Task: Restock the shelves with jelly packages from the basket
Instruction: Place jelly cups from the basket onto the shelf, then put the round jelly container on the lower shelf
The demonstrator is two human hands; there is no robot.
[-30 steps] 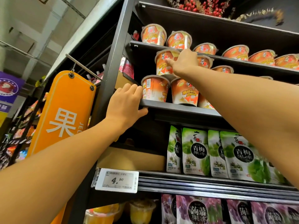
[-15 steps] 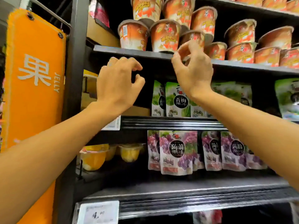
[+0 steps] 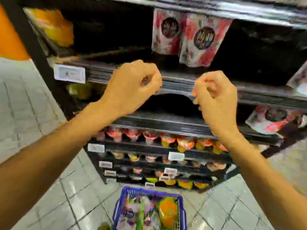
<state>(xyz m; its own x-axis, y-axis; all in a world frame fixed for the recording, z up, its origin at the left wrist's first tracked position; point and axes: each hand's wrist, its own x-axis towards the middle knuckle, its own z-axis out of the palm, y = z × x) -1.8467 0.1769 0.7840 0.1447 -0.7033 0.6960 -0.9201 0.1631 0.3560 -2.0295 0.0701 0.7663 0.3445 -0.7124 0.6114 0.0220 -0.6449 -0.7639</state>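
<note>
ok so the view is pretty blurry here, looking down the front of the shelves (image 3: 176, 84); both hands are up in mid-air in front of the dark shelf edge, and neither one is holding anything; the left hand (image 3: 132, 85) has its fingers loosely curled in toward the thumb, and the right hand (image 3: 214, 95) is much the same, curled loose with the fingertips near the thumb, a gap of shelf between the two; the jelly packages (image 3: 167, 211) are down in the blue basket (image 3: 149, 191), which sits on the tiled floor (image 3: 25, 100) at the foot of the shelving, right below the hands in the picture; I can make out something orange and some green and pink stuff in there, but it's too smeared to say more; up top a couple of pink pouches (image 3: 197, 40) hang side by side, overlapping a bit; lower down there are rows of little red and yellow cups (image 3: 166, 140) packed along several shelves; a white price tag (image 3: 69, 73) is stuck on the shelf edge left of the left hand, and an orange sign (image 3: 8, 39) shows at the far left edge
</note>
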